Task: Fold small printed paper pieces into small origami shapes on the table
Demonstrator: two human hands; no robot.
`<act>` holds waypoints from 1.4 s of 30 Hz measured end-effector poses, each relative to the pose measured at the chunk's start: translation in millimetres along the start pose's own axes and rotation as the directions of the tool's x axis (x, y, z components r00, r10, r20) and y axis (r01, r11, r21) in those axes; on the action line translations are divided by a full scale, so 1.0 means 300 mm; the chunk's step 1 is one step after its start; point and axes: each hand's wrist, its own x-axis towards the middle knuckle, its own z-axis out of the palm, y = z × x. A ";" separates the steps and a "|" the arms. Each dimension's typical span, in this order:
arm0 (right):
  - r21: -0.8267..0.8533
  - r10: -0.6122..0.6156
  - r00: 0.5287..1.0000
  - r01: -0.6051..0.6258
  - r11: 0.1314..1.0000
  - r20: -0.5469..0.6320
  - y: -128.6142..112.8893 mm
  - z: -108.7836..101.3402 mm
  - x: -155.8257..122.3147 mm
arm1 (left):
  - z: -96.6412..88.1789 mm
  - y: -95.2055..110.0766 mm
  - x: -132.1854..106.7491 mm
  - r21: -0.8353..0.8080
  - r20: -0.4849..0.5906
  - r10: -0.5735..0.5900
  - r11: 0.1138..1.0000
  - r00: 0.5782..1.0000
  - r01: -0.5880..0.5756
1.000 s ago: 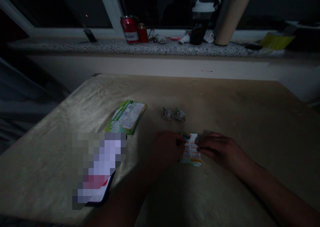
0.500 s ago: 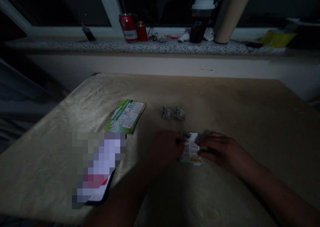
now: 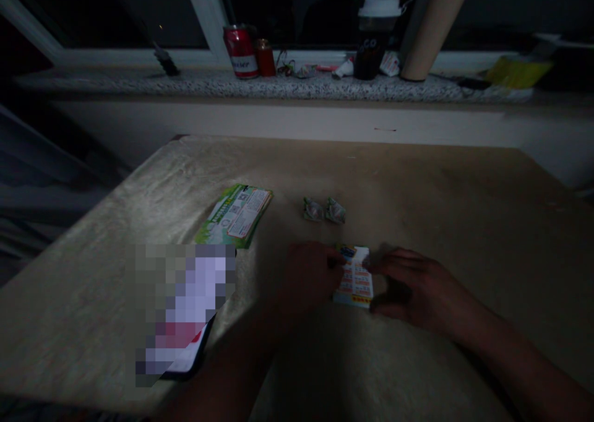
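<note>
A small printed paper leaflet (image 3: 355, 278) lies on the beige table (image 3: 417, 187), between my two hands. My left hand (image 3: 312, 275) pinches its left edge near the top corner, fingers curled. On the other side my right hand (image 3: 408, 284) grips the right edge between forefinger and thumb. Two small folded green paper pieces (image 3: 324, 210) sit side by side just beyond the leaflet. A stack of green printed leaflets (image 3: 235, 215) lies further left.
A phone with a lit, blurred screen (image 3: 183, 310) lies at the front left of the table. On the stone windowsill (image 3: 195, 86) behind stand a red can (image 3: 241, 51), a dark cup with a lid (image 3: 371, 41), a cardboard tube (image 3: 429, 26) and small clutter.
My right hand's thumb has slid down to the leaflet's lower right corner, so the fingers now span its right edge. The left hand has barely moved.
</note>
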 end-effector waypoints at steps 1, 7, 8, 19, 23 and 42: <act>0.005 0.002 1.000 -0.002 1.000 -0.002 -0.001 -0.002 0.000 | 0.000 0.001 0.000 0.004 -0.004 0.000 1.000 1.000 0.000; 0.123 -0.020 0.987 0.040 0.992 -0.159 0.021 0.003 0.002 | 0.000 -0.004 -0.003 0.008 -0.001 0.022 1.000 1.000 -0.022; 0.131 -0.023 0.982 0.049 0.990 -0.188 0.025 0.007 0.003 | 0.000 -0.005 -0.005 0.005 -0.001 0.026 1.000 1.000 -0.026; 0.055 0.005 0.983 0.005 0.998 -0.183 0.030 0.053 0.015 | -0.001 -0.018 -0.019 -0.001 -0.026 0.096 0.995 0.995 -0.096; 0.092 0.043 0.980 -0.025 0.995 -0.195 0.025 0.051 0.013 | -0.010 -0.027 -0.015 -0.186 0.011 0.027 0.982 1.000 -0.025; 0.955 0.635 0.764 -0.260 0.142 0.113 -0.041 0.050 0.055 | 0.028 -0.005 -0.003 -0.795 -0.087 -0.064 0.606 0.994 -0.030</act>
